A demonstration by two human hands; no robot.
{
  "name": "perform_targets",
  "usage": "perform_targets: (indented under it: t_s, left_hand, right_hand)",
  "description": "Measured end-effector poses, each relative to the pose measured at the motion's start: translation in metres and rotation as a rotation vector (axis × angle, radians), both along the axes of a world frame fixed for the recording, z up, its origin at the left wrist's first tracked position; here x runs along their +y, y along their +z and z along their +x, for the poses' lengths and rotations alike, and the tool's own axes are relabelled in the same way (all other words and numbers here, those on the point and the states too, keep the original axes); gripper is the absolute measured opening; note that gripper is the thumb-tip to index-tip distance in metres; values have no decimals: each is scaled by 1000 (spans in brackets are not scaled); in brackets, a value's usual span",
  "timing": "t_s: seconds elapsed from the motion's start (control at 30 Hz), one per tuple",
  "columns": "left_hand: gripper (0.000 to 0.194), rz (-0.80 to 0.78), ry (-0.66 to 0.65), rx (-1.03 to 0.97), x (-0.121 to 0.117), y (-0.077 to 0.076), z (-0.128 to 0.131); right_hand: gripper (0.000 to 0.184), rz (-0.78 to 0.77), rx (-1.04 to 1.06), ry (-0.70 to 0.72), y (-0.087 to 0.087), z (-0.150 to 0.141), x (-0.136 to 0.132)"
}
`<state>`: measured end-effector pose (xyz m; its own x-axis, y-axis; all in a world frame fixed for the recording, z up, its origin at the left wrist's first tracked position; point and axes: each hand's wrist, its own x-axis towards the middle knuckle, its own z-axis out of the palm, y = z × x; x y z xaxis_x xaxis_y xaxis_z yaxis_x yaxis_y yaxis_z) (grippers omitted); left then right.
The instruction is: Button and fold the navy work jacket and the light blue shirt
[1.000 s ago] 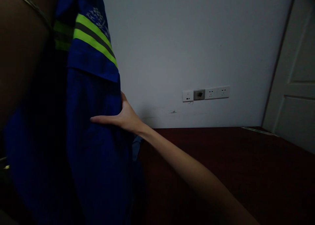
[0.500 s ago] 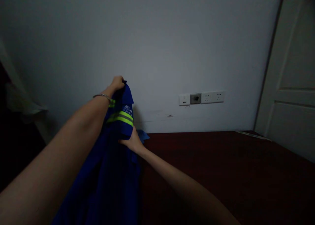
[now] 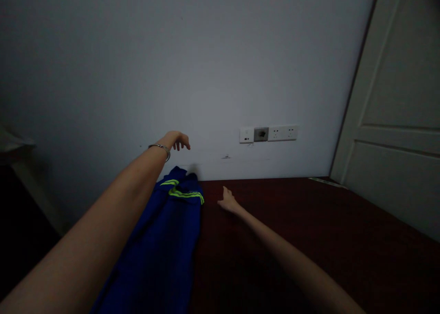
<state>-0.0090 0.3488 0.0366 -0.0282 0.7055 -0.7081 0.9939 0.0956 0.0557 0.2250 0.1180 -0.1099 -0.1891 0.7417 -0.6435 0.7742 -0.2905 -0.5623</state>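
A dark blue garment (image 3: pixel 172 245) with yellow-green and grey reflective bands lies lengthwise on the dark red surface (image 3: pixel 275 227), its far end close to the wall. It looks like a work jacket, though its full shape is partly behind my left forearm. Above that far end, apart from the cloth, my left hand (image 3: pixel 179 140) hangs with fingers spread and drooping, a bangle on its wrist. To the right of the garment, just over the surface, my right hand (image 3: pixel 228 201) is empty, its fingers apart.
A pale wall (image 3: pixel 213 66) rises behind the surface, carrying a row of power sockets (image 3: pixel 280 133). On the right stands a white panelled door (image 3: pixel 395 167). A thin light strip (image 3: pixel 326 182) lies near the back right corner. Pale material (image 3: pixel 13 140) shows at the far left.
Both hands have let go of the upright-held garment, which has dropped flat onto the surface. My right hand has moved right, away from it; my left hand stays raised above.
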Motion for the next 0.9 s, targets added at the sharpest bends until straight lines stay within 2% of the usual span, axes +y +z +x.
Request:
perform_targets:
  t_s: [0.07, 0.1, 0.2, 0.23, 0.3, 0.37, 0.43, 0.5, 0.57, 0.67, 0.77, 0.9]
  left_hand:
    - [38, -85, 40, -14, -1, -6, 24]
    - [37, -76, 55, -54, -5, -11, 39]
    - [35, 138, 149, -348, -34, -35, 95]
    - [36, 239, 245, -463, -50, -46, 117]
    - [37, 392, 526, -587, -90, -72, 162]
    - [35, 382, 600, -583, -138, -99, 200]
    - [37, 382, 670, -544, -187, -124, 227]
    - [37, 386, 726, -495, -230, -143, 238]
    - [35, 396, 755, -454, -261, -158, 237]
    - [36, 433, 750, -426, -284, -174, 225]
    - [37, 460, 574, -388, -289, -187, 217]
    - [41, 421, 298, -279, -293, -197, 222]
  right_hand:
    - [85, 3, -97, 53, -3, 24, -4]
    - [84, 10, -139, 68, -3, 35, -6]
    - [78, 64, -239, 87, -3, 65, -16]
    - [75, 83, -269, 93, -3, 74, -19]
    - [71, 100, -330, 108, -4, 90, -27]
    - [70, 71, -390, 127, -5, 103, -36]
    - [72, 5, -438, 157, -8, 115, -46]
    - [73, -50, -469, 198, -11, 123, -57]
    - [74, -42, -480, 225, -13, 128, -68]
    - [73, 65, -488, 203, -16, 131, -81]
    - [72, 132, -496, 183, -18, 133, -88]
    - [72, 152, -495, 178, -21, 135, -90]
